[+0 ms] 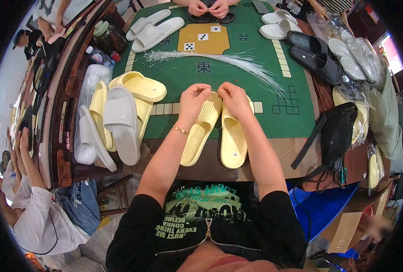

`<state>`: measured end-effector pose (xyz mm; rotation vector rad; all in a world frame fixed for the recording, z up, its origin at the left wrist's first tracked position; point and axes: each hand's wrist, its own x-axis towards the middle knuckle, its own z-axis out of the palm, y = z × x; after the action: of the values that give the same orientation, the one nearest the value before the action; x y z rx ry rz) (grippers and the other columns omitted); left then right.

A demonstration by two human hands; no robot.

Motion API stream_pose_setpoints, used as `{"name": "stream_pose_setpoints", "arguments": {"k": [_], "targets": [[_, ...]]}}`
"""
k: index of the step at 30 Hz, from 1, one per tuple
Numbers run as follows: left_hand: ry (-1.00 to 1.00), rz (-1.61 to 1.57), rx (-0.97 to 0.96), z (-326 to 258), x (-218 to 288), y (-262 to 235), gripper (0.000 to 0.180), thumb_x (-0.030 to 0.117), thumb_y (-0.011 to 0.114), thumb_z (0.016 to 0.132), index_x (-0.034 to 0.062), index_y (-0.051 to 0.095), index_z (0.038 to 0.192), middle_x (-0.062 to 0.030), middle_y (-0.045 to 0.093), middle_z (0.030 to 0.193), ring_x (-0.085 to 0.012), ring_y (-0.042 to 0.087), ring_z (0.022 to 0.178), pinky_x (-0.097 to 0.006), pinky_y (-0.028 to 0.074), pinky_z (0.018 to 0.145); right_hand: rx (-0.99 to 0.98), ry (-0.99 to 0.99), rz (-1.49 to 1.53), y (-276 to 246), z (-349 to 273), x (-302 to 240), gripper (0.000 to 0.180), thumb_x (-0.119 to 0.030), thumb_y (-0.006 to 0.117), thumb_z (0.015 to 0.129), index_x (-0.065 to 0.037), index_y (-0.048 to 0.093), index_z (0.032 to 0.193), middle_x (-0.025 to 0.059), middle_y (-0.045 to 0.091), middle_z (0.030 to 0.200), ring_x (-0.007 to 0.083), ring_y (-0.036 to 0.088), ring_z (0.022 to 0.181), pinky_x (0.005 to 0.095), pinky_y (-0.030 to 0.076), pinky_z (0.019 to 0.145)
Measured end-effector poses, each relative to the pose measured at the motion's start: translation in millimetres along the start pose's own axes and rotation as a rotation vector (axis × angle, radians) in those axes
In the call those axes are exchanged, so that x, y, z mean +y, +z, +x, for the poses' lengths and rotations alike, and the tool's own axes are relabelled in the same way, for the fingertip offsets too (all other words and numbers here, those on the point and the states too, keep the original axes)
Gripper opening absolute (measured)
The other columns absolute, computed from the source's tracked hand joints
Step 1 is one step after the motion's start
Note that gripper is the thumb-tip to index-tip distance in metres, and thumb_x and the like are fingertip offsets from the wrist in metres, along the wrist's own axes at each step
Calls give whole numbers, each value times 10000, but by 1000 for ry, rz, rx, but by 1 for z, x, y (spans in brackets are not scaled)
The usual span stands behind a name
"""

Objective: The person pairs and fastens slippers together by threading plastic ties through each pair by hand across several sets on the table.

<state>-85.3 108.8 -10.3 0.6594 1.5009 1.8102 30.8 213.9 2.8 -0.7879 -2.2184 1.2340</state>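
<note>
At the near side of a green-topped wooden table [280,127], bending over a pair of smooth, pale yellow slippers [234,147] with ribbed straps, side by side, heels toward the body, with left hand [194,104] and right hand [236,102] each closed to a fingertip pinch and nearly meeting above the strap ends, anything between the fingertips too small to make out. Facing, just beyond, a loose bundle of thin, translucent white strands [237,62]; flanked on the left by heaped, ribbed grey and yellow slippers [121,112], on the right by a black cloth bag [337,136] with dangling straps.
</note>
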Motion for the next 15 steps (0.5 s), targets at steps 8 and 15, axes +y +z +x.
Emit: {"name": "stream_pose_setpoints", "arguments": {"k": [8,15], "targets": [[88,203,-44,-3,0,6,115,70,650,807,3,650,900,-20,625,846,-67,585,710,-210,478,648,-27,-29,35,0,-1,-4,119,-133,567,818,-20,597,838,137,615,728,272,592,655,346,462,614],[59,108,-12,-1,-6,4,103,55,642,816,11,627,908,-10,616,837,-63,572,717,-208,473,647,51,9,93,4,0,0,96,-97,579,803,-8,586,838,141,618,738,251,600,663,330,470,628]]}}
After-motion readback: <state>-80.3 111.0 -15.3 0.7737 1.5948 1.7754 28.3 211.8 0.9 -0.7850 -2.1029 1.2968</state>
